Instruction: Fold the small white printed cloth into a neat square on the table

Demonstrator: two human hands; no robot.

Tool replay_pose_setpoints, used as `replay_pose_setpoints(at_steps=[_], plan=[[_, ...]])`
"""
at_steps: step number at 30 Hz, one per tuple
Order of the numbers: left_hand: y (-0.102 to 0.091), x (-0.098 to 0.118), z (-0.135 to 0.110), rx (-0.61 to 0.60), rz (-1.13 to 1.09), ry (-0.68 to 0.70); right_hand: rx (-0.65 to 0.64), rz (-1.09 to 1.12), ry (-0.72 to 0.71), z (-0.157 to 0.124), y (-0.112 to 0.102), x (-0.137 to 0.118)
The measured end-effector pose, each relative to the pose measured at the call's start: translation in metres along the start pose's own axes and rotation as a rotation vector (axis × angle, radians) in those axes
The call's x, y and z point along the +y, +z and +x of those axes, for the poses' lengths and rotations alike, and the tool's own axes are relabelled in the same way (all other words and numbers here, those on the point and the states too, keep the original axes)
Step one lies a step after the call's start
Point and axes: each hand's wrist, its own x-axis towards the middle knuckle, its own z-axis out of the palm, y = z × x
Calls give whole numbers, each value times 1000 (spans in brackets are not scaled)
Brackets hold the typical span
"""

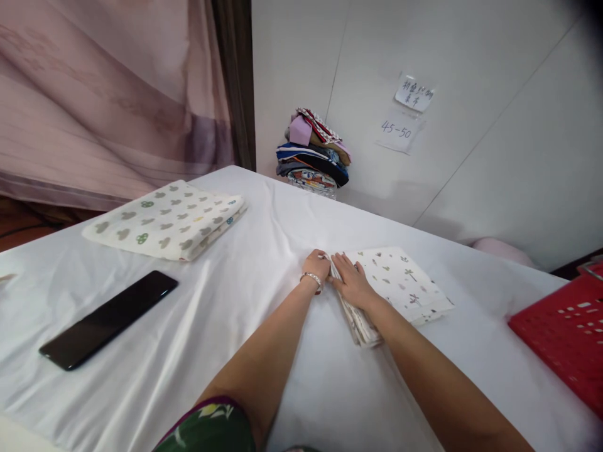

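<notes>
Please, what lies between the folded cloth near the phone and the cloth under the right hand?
In the head view, creased white tablecloth lies between them, with the left hand at the edge of the second cloth.

We see a white cloth (401, 281) printed with palm-like trees and leaves in muted green and brown, folded flat in several layers, its stacked edges toward our left, lying on a white sheet (254, 276).
</notes>
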Motion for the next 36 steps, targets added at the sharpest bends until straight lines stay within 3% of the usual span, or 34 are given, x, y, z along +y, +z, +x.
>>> replay_pose_setpoints(at_steps=[5, 9, 14, 18, 29, 36], plan=[[1, -2, 2, -9, -6, 32, -64, 33, 35, -10, -5, -7], [3, -3, 5, -13, 8, 56, -62, 13, -50, -45, 0, -15], [3, -3, 7, -10, 36, 71, 126, -112, -200, -102, 19, -19], [2, -2, 6, -6, 75, 88, 263, -155, -246, -131, 34, -15], [-12, -4, 9, -88, 130, 192, 312, -163, -281, -137, 38, -10], [-17, -15, 15, -97, 86, 381, 321, -128, -279, -138, 36, -12]])
